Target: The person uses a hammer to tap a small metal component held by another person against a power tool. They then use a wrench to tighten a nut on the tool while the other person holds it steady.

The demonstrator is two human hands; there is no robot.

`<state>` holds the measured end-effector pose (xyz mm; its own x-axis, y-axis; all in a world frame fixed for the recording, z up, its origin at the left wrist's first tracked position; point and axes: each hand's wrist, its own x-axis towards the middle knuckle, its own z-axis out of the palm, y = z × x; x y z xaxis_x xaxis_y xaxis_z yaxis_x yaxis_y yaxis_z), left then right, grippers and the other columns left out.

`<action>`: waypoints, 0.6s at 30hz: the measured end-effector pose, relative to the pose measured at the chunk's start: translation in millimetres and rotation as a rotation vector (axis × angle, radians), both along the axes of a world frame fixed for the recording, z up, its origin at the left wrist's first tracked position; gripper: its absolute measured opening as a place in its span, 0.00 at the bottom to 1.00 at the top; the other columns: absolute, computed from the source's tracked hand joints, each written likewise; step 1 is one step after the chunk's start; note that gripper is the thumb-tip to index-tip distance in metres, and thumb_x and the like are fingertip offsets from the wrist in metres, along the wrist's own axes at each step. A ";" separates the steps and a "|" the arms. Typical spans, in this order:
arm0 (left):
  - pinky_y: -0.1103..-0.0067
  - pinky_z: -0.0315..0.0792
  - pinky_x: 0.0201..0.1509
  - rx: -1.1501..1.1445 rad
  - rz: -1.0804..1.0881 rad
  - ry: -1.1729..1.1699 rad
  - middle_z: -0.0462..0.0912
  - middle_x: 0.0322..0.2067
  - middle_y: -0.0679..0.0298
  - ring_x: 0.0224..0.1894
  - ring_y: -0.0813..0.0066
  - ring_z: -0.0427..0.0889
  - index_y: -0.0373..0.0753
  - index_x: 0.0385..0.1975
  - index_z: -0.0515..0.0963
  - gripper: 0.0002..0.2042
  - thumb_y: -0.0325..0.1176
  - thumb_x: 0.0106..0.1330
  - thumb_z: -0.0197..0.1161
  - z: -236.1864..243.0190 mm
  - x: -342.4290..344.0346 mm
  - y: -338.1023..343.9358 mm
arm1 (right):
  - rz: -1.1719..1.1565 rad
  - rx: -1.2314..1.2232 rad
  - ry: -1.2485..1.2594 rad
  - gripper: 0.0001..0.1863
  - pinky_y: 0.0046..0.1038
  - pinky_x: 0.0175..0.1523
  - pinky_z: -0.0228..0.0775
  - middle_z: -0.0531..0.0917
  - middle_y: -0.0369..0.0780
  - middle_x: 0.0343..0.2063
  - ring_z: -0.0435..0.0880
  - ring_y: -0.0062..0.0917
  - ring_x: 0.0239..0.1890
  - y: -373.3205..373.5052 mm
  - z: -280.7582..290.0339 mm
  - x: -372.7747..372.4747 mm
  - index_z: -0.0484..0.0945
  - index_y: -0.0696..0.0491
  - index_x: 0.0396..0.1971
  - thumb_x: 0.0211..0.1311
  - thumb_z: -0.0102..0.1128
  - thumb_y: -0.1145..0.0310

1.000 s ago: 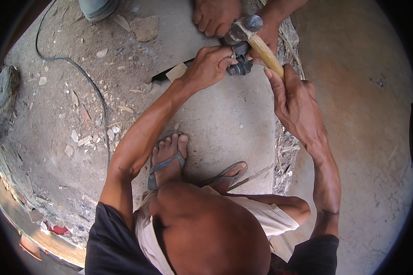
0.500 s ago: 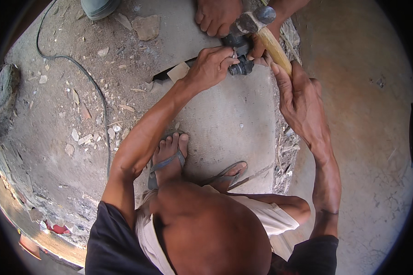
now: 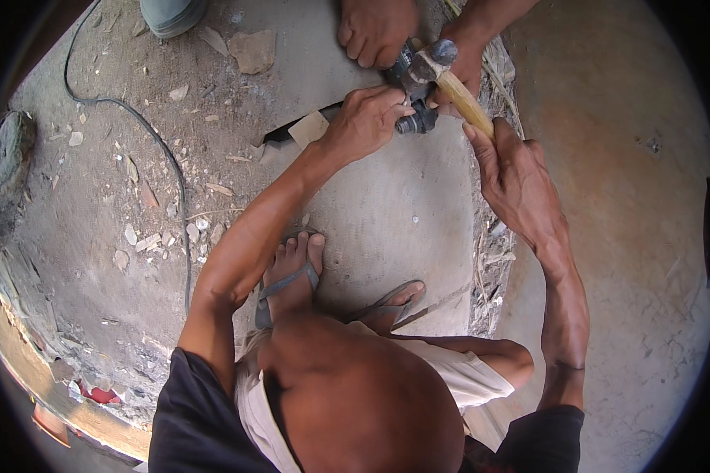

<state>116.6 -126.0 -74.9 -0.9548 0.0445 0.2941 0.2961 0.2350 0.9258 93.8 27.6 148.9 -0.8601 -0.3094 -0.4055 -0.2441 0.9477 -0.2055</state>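
The hammer has a dull grey metal head with a rounded, worn end and a pale yellow wooden handle, smooth and slightly thick. Below its head sits a dark part, black to grey, with a ridged, stubby cylindrical end facing the person; its upper portion is partly covered by the hammer and the fingers around it.

The right hand is closed around the lower end of the handle, thumb laid along it, so the hammer slants up and leftward from the grip. The left hand is nearly closed, thumb and forefinger pinched together just beside the dark part's left side; a small greyish piece shows at the fingertips, too small to identify. The hammer head is over the dark part, between the left hand and a co-worker's right-side hand; whether it touches cannot be told. The co-worker's other hand is curled beyond the left hand.

The dark part is near the right edge of a grey, gritty concrete slab, toward its far end. Dry, fibrous straw lines that edge. A flat tan piece with straight sides lies by the left wrist.
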 end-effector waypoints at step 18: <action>0.71 0.74 0.32 0.057 -0.002 0.024 0.84 0.31 0.53 0.29 0.60 0.83 0.31 0.38 0.81 0.04 0.24 0.68 0.65 -0.3 -1.0 7.0 | 0.061 0.010 0.165 0.20 0.44 0.22 0.65 0.73 0.55 0.13 0.74 0.52 0.15 12.7 -8.2 7.2 0.71 0.62 0.31 0.77 0.54 0.59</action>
